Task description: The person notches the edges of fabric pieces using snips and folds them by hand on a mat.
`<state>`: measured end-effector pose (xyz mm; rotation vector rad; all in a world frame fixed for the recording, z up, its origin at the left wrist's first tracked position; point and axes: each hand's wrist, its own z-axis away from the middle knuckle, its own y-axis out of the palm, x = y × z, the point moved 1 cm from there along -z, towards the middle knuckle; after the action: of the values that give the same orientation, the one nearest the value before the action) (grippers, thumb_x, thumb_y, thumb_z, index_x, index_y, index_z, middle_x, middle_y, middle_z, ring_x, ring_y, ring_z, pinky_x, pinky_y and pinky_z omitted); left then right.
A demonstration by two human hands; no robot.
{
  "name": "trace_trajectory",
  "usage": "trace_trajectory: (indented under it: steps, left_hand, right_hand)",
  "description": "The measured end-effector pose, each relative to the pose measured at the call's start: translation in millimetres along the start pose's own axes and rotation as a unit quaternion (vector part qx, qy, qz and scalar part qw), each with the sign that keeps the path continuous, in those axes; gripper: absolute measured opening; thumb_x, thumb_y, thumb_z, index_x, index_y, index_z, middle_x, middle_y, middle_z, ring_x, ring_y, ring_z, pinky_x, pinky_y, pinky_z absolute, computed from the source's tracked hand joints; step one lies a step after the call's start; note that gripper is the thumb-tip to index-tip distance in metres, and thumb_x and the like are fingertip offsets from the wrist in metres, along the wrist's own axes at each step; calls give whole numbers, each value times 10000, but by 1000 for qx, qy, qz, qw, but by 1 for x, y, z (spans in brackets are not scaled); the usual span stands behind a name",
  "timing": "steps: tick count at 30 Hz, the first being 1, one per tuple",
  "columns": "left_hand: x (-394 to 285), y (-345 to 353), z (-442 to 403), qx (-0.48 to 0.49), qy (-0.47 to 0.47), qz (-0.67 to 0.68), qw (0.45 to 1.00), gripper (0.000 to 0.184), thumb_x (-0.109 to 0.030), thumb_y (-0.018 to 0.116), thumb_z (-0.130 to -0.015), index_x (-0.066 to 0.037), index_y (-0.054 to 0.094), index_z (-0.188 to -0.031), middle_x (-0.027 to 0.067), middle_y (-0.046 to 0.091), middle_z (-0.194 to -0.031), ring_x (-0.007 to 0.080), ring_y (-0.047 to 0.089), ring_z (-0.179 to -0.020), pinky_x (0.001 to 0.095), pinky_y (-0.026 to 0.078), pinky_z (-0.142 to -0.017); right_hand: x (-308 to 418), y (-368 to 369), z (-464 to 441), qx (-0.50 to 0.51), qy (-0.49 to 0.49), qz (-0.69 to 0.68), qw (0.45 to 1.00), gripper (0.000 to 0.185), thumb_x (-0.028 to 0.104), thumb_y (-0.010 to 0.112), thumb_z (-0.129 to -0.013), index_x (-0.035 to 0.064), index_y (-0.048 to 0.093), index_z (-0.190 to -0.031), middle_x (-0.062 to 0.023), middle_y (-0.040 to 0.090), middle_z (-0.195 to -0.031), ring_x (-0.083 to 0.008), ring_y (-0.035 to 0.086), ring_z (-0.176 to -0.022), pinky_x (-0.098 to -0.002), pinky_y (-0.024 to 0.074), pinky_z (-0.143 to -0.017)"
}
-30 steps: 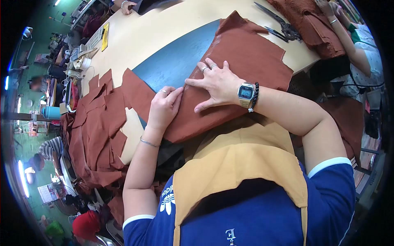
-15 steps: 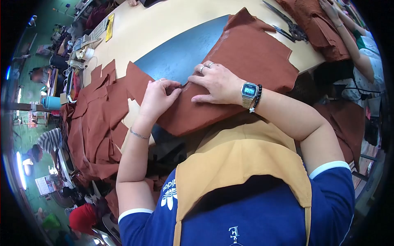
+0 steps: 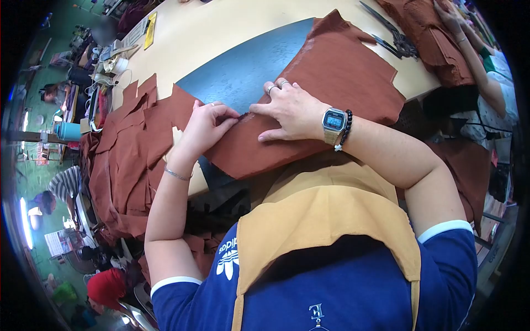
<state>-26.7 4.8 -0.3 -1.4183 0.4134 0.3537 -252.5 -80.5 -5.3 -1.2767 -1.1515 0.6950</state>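
A large reddish-brown fabric piece [image 3: 342,71] lies over a dark blue-grey sheet [image 3: 248,60] on the pale table [image 3: 215,22]. My right hand [image 3: 292,112], with rings and a digital watch, presses on the fabric near its upper left edge, fingers spread. To its left, my left hand [image 3: 212,124] pinches that same edge between thumb and fingers. Light marks run along the edge above my right hand.
A pile of brown cut pieces [image 3: 130,160] sits at the left. Scissors [image 3: 400,44] and a brown fabric stack [image 3: 436,44] are at the upper right, near a co-worker's arm [image 3: 480,69]. A yellow item [image 3: 149,31] lies at the upper left.
My left hand has moved a little left and up while pinching the fabric edge. The fingers of my right hand have drawn closer together than a second ago.
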Motion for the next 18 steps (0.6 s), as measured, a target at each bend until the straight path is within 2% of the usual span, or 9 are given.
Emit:
trace_trajectory:
  steps: [2,5,9,18]
  left_hand:
    - [4,1,4,-42,89,-68,993,106,-162,693,-859,-154,747,-950,-14,676,-882,177,657,-870,623,261,-1098]
    - [5,3,7,-81,147,-134,977,90,-169,690,-857,-186,747,-924,-28,665,-911,187,648,-916,649,223,-1114]
    - [12,1,11,-96,172,-183,963,75,-180,682,-861,-196,734,-914,-34,664,-922,172,645,-936,646,216,-1123]
    - [18,-7,22,-118,164,-229,952,63,-204,671,-862,-212,718,-902,-52,653,-918,155,638,-934,647,212,-1131]
  right_hand:
    - [3,-4,-1,21,9,6,1000,645,580,679,-809,191,577,-1313,-264,478,-1276,-412,495,-1188,-557,500,-931]
    - [8,-14,-5,72,19,3,997,683,606,677,-794,216,559,-1343,-275,459,-1311,-422,493,-1195,-562,522,-901]
    - [11,-15,-9,102,20,0,995,735,634,684,-769,243,539,-1373,-284,449,-1328,-427,498,-1196,-545,554,-847]
    - [25,-24,-19,143,25,45,988,791,667,697,-734,296,508,-1406,-280,480,-1251,-443,552,-1133,-488,573,-818]
